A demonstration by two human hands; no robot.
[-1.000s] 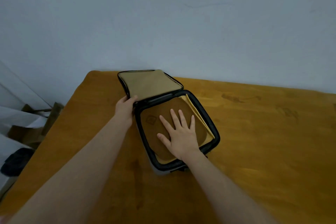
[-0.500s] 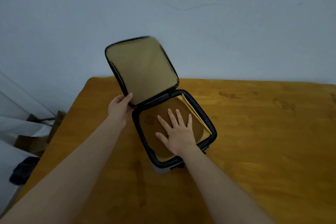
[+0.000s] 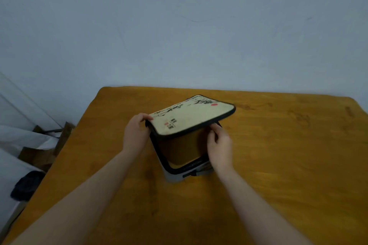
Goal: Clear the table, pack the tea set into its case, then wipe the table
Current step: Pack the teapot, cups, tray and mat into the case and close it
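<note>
1. Your case [image 3: 186, 173] stands on the table [image 3: 288, 165], toward the far side and near the wall. Its grey front wall faces you.
2. The lid [image 3: 193, 117] hangs tilted over the base and is not shut, with the gap opening toward you. Its cream outer face points up and shows an inked branch, a red dot and small lettering inside a black rim.
3. Under the lid, a brown pad [image 3: 179, 149] lies flat in the base, with a yellow layer showing along its near edge.
4. Your left hand [image 3: 135, 135] grasps the lid's near-left corner, thumb on top and fingers curled below.
5. Your right hand [image 3: 220, 145] is at the lid's right front edge, fingers curled with their tips at the black rim. It is blurred, so you cannot tell whether it clasps anything.
6. Beyond the table's left edge lie white fabric [image 3: 18, 139] and a dark bundle [image 3: 25, 186].
</note>
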